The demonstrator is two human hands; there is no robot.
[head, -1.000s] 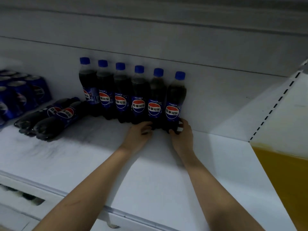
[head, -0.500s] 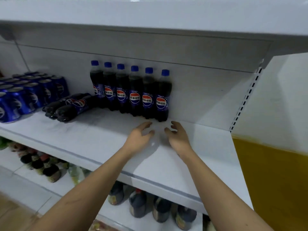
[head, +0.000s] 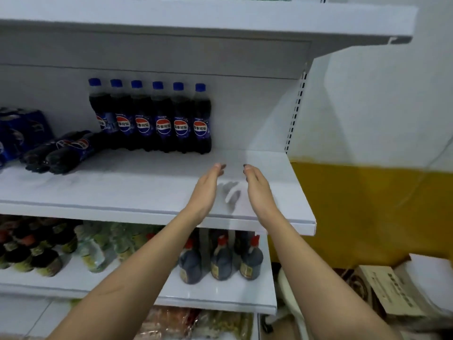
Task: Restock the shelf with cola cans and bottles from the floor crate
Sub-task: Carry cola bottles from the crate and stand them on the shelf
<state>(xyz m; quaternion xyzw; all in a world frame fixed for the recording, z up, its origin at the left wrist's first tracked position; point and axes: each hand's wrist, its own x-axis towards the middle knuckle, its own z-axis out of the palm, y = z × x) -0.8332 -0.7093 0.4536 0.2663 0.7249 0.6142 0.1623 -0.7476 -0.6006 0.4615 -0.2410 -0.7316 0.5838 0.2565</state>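
Several upright cola bottles (head: 164,119) with blue caps stand in a row at the back of the white shelf (head: 147,190). Two more cola bottles (head: 63,150) lie on their sides left of the row. Blue cola cans (head: 22,133) are packed at the far left. My left hand (head: 208,185) and my right hand (head: 257,187) hover over the shelf's right front part, palms facing each other, fingers straight, holding nothing. Both are well clear of the bottles. The floor crate is not in sight.
The upper shelf (head: 196,23) overhangs the bottles. On the lower shelf (head: 215,295) stand dark sauce bottles (head: 220,261) and green-labelled bottles (head: 98,249). A yellow and white wall (head: 367,204) is to the right, with cardboard boxes (head: 392,293) on the floor.
Both hands let go of the rightmost bottles and drew back towards the shelf's front edge. The camera pulled back and down, bringing the lower shelves and the floor into view.
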